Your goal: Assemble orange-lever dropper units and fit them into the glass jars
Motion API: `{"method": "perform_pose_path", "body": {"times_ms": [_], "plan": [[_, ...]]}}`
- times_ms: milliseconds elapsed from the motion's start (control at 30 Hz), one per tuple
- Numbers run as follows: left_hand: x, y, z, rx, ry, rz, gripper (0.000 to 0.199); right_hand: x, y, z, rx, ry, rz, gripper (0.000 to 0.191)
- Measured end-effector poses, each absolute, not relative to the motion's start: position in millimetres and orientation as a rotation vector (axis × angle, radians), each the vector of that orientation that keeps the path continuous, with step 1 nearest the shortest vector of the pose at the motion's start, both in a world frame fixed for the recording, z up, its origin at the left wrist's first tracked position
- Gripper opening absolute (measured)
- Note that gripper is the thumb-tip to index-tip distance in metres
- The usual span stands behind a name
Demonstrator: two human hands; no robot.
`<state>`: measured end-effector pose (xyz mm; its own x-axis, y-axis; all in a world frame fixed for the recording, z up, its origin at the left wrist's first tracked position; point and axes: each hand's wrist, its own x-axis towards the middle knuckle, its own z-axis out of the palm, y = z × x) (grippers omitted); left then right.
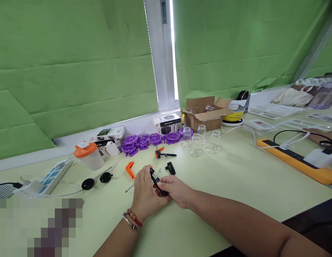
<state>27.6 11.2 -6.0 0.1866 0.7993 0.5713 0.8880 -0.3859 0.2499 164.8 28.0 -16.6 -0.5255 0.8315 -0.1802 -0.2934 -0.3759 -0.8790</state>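
Both hands are closed on a slim black plastic part (155, 177) with a shiny metal section near its upper end. My left hand (147, 192) wraps it from the left, its fingers partly hidden behind it. The thumb and fingers of my right hand (176, 189) pinch its lower half. Just beyond them lie a black L-shaped piece (170, 168), a few tiny bits (159, 170) and a black-and-orange piece (166, 155). An orange L-shaped piece (130, 170) is left of my left hand. A thin rod (129, 188) pokes out beside that hand.
Purple plastic parts (155, 139) and clear glass-like jars (186, 135) stand further back, before small boxes (167, 123) and an open carton (208, 116). At left are an orange-lidded cup (92, 157), two round black-ended rods (105, 177) and a power strip (55, 176). An orange bar (297, 160) lies right.
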Motion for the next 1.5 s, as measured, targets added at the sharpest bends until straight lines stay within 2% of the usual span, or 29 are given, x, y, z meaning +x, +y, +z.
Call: {"method": "perform_pose_path", "body": {"times_ms": [200, 400, 600, 800, 967, 1167, 1333, 1500], "plan": [[30.0, 9.8, -7.6, -2.305, -1.671, -0.963, 0.089, 163.8, 28.2, -16.8, -0.783, -1.074, 1.961, 0.041], [31.2, 9.0, -7.9, -2.345, -1.732, -0.901, 0.111, 165.1, 32.9, -19.4, -0.835, -1.067, 1.988, 0.041], [34.4, 7.5, -4.8, -2.290, -1.736, -0.963, 0.093, 164.0, 34.4, -22.3, -0.782, -1.080, 1.982, 0.042], [33.9, 7.1, -5.0, -2.305, -1.753, -0.985, 0.085, 163.8, 36.2, -25.1, -0.774, -1.107, 1.998, 0.041], [28.9, 9.3, -5.9, -2.348, -1.812, -0.977, 0.090, 164.0, 39.3, -20.3, -0.804, -1.139, 2.020, 0.043], [28.7, 11.5, -9.7, -2.327, -1.781, -0.912, 0.091, 163.2, 41.0, -19.5, -0.861, -1.132, 2.000, 0.036], [30.7, 12.1, -15.6, -2.347, -1.774, -0.909, 0.109, 164.8, 37.6, -14.9, -0.889, -1.079, 2.041, 0.030], [34.1, 9.8, -14.9, -2.322, -1.789, -0.904, 0.098, 163.8, 35.1, -11.6, -0.901, -1.080, 2.008, 0.032]]}}
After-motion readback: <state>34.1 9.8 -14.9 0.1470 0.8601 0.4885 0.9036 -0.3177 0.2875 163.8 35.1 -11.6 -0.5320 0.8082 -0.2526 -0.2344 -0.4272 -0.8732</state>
